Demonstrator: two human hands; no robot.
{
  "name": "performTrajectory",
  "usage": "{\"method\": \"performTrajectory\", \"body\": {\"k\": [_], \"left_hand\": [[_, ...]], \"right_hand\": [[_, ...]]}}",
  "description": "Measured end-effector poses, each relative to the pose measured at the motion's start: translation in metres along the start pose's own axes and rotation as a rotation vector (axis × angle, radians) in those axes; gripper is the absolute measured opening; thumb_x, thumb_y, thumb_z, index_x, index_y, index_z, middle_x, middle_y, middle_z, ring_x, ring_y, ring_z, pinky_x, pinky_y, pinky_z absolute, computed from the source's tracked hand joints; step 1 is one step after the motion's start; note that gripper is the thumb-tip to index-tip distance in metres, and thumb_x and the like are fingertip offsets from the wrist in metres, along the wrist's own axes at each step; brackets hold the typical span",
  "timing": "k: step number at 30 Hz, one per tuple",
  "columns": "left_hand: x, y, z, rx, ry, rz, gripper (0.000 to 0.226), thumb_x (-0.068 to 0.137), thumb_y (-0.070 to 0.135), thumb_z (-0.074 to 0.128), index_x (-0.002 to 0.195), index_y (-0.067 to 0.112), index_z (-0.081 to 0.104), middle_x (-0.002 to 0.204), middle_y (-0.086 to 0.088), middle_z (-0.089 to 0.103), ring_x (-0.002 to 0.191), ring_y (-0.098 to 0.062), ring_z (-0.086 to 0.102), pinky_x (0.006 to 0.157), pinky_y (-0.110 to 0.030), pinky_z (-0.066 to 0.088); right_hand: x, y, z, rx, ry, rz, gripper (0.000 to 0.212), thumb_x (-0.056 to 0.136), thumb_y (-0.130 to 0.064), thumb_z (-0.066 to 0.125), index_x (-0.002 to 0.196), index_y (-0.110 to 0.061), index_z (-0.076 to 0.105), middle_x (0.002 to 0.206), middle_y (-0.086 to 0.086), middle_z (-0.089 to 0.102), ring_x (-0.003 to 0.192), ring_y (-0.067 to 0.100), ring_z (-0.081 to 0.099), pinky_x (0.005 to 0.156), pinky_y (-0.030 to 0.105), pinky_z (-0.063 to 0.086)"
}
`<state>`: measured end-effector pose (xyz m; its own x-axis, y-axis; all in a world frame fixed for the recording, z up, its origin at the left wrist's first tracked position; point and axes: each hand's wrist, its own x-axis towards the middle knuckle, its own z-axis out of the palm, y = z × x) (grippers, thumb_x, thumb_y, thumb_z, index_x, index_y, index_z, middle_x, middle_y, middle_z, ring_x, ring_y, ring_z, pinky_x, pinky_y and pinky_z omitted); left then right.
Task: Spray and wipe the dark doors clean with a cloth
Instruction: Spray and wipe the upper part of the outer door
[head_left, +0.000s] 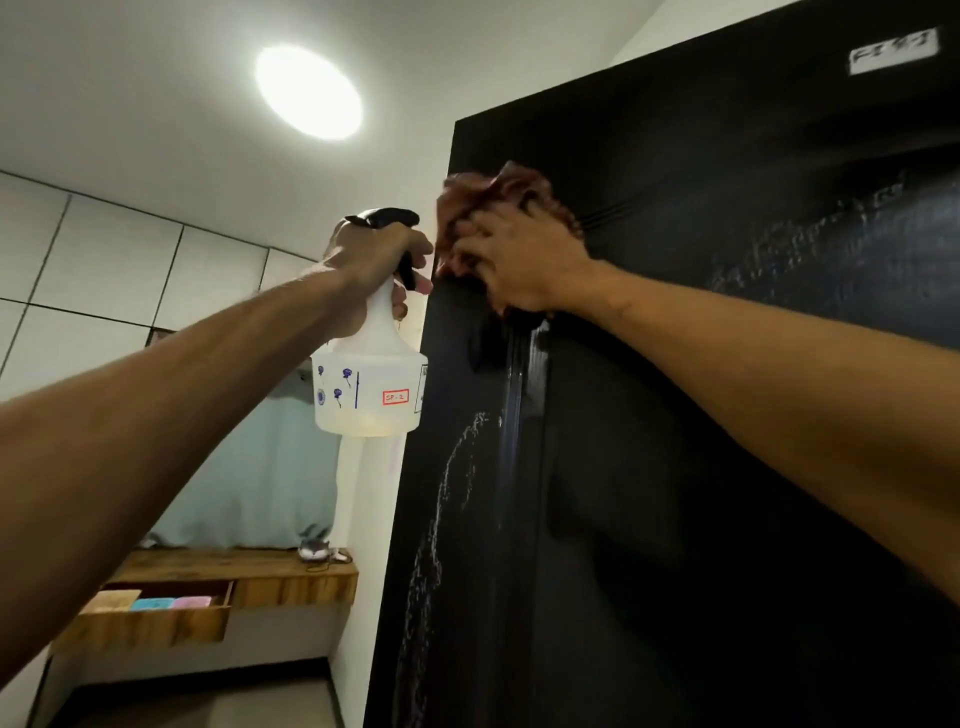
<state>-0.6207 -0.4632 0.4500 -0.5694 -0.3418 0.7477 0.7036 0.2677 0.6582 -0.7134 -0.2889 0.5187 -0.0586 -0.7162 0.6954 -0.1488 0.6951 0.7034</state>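
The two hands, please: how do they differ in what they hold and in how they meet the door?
The left hand grips a white spray bottle by its neck, clear of the door; the right hand presses a reddish-brown cloth flat against the door. The left hand's fingers curl around the trigger; the right hand's spread over the cloth. Both are bare and raised high.

Right hand (524, 260) pressing cloth (493, 192) on dark door (675, 467), left hand (369, 260) gripping spray bottle (369, 384)

One bottle (369, 374), one cloth (498, 192)
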Motion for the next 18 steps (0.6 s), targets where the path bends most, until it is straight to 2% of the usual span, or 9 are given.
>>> {"method": "performTrajectory", "body": {"k": [2,3,6,7,11,13,15,16,18], "left_hand": [[-0.008,0.005,0.006,0.006,0.003,-0.011,0.015,0.092,0.018,0.066,0.099,0.005,0.069,0.084,-0.02,0.076,0.053,-0.023,0.049,0.049,-0.026,0.048],[-0.014,0.008,0.011,0.003,-0.005,-0.023,0.016,0.093,0.019,0.066,0.098,0.005,0.069,0.083,-0.018,0.076,0.051,-0.022,0.049,0.049,-0.025,0.048],[-0.037,0.018,0.037,-0.029,-0.045,-0.059,0.011,0.089,0.018,0.068,0.091,0.007,0.068,0.084,-0.019,0.076,0.047,-0.019,0.047,0.048,-0.024,0.045],[-0.043,0.021,0.046,-0.039,-0.054,-0.06,0.01,0.089,0.017,0.068,0.088,0.007,0.068,0.084,-0.02,0.075,0.048,-0.019,0.047,0.049,-0.025,0.044],[-0.072,0.037,0.095,-0.058,-0.125,-0.088,0.018,0.095,0.021,0.065,0.081,0.011,0.063,0.082,-0.017,0.072,0.043,-0.014,0.043,0.045,-0.023,0.041],[-0.083,0.045,0.117,-0.076,-0.177,-0.114,0.019,0.096,0.025,0.064,0.082,0.012,0.063,0.084,-0.014,0.071,0.041,-0.01,0.042,0.041,-0.022,0.04],[-0.095,0.055,0.141,-0.09,-0.223,-0.13,0.019,0.097,0.027,0.063,0.084,0.013,0.063,0.083,-0.012,0.069,0.04,-0.009,0.041,0.039,-0.021,0.039],[-0.102,0.061,0.154,-0.095,-0.235,-0.13,0.018,0.097,0.027,0.063,0.085,0.013,0.063,0.083,-0.012,0.069,0.04,-0.009,0.04,0.039,-0.022,0.038],[-0.115,0.07,0.175,-0.118,-0.249,-0.117,0.017,0.095,0.025,0.066,0.085,0.012,0.064,0.082,-0.013,0.071,0.04,-0.011,0.04,0.04,-0.022,0.039]], "right_hand": [[-0.018,0.023,-0.015,0.014,0.036,0.251,0.05,0.096,-0.034,0.048,0.145,-0.027,0.051,0.155,0.006,0.041,0.146,0.032,0.028,0.123,0.055,0.013],[-0.033,0.022,-0.021,-0.008,0.027,0.277,0.053,0.094,-0.034,0.049,0.147,-0.027,0.049,0.156,0.008,0.039,0.148,0.033,0.025,0.123,0.055,0.009],[-0.086,0.002,-0.022,-0.009,-0.066,-0.01,0.052,0.096,-0.038,0.046,0.148,-0.029,0.045,0.157,0.006,0.038,0.146,0.032,0.03,0.12,0.051,0.015],[-0.101,0.004,-0.028,0.031,-0.093,-0.018,0.049,0.098,-0.038,0.045,0.146,-0.029,0.047,0.155,0.005,0.04,0.143,0.03,0.035,0.118,0.05,0.021],[-0.148,0.067,-0.063,-0.037,0.096,0.454,0.045,0.093,-0.029,0.045,0.135,-0.023,0.058,0.147,0.01,0.048,0.138,0.035,0.04,0.117,0.052,0.023],[-0.172,0.071,-0.067,-0.08,0.076,0.376,0.048,0.088,-0.032,0.049,0.134,-0.024,0.059,0.145,0.011,0.05,0.139,0.037,0.039,0.119,0.057,0.021],[-0.2,0.068,-0.066,-0.073,-0.002,0.16,0.049,0.09,-0.037,0.05,0.137,-0.028,0.058,0.146,0.008,0.051,0.137,0.034,0.043,0.116,0.054,0.029],[-0.212,0.078,-0.074,-0.051,-0.002,0.167,0.048,0.091,-0.037,0.048,0.137,-0.029,0.057,0.145,0.007,0.052,0.134,0.033,0.046,0.111,0.051,0.032],[-0.231,0.114,-0.094,-0.049,0.098,0.428,0.047,0.092,-0.035,0.045,0.137,-0.028,0.056,0.142,0.008,0.053,0.129,0.034,0.047,0.108,0.052,0.032]]}}
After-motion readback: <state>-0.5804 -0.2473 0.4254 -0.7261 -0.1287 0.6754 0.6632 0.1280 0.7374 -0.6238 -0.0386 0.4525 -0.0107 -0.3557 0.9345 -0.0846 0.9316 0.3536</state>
